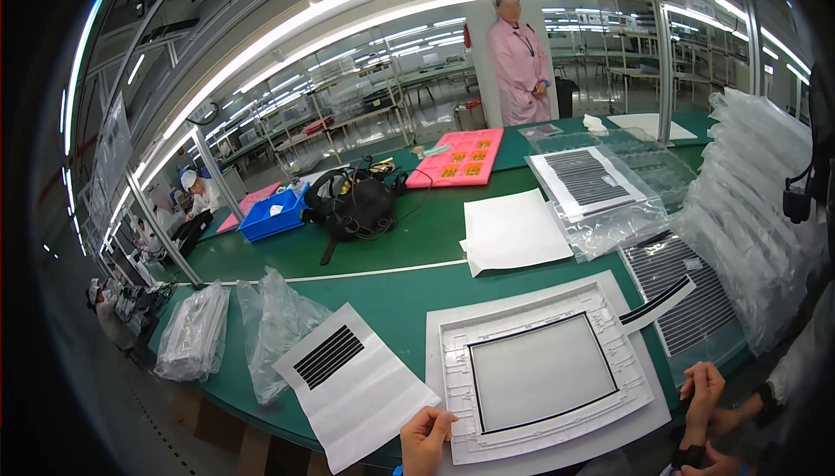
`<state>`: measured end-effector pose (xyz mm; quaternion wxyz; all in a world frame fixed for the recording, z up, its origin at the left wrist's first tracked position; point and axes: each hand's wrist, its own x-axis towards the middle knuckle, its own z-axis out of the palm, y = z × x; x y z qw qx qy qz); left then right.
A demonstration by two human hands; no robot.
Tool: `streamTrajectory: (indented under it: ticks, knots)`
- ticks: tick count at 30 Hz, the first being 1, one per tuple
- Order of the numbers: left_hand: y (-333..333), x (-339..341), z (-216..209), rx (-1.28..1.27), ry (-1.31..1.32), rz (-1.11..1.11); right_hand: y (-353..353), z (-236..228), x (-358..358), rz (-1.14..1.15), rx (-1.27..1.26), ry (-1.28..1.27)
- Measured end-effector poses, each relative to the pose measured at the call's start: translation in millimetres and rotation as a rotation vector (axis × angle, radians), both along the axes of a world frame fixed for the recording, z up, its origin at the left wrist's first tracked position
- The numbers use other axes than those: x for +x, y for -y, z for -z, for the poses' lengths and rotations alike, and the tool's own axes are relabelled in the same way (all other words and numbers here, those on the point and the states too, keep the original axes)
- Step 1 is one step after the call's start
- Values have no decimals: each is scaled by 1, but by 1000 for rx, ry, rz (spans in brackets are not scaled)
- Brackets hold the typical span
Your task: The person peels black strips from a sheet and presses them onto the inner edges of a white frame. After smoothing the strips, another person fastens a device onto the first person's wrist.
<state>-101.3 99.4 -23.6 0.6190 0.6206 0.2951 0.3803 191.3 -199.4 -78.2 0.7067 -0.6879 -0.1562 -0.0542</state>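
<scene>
A white rectangular plastic frame [544, 446] lies on a white foam sheet [648, 363], with thin black strips around its inner opening. My left hand [424, 443] is closed, finger and thumb pinched at the frame's lower left edge. Just left of it is a white backing sheet [348, 406] bearing several black strips. My right hand [701, 392] is raised right of the foam with curled fingers; whatever they may hold is hidden. A curved white strip with a black band [658, 305] extends past the frame's upper right corner.
Another person's hands [724, 424] are close to my right hand. Bagged parts [748, 206] are stacked at right, beside striped sheets [683, 289]. Plastic bags [196, 332] lie at left. Farther back are white paper [513, 231], a black cabled bundle [361, 206], a blue bin [271, 215] and a pink tray [435, 173].
</scene>
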Motion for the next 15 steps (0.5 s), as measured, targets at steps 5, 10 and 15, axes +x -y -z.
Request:
streamTrajectory:
  ticks: [5,10,15]
  knots:
    - [2,1,-4,1,0,-3,-1,0,-3,18,-21,-11]
    - [-5,-2,7,-21,-66,-18,-4,-2,-3,12,-44,30]
    - [-6,0,5,-24,-82,-31,-1,2,1,-12,-30,47]
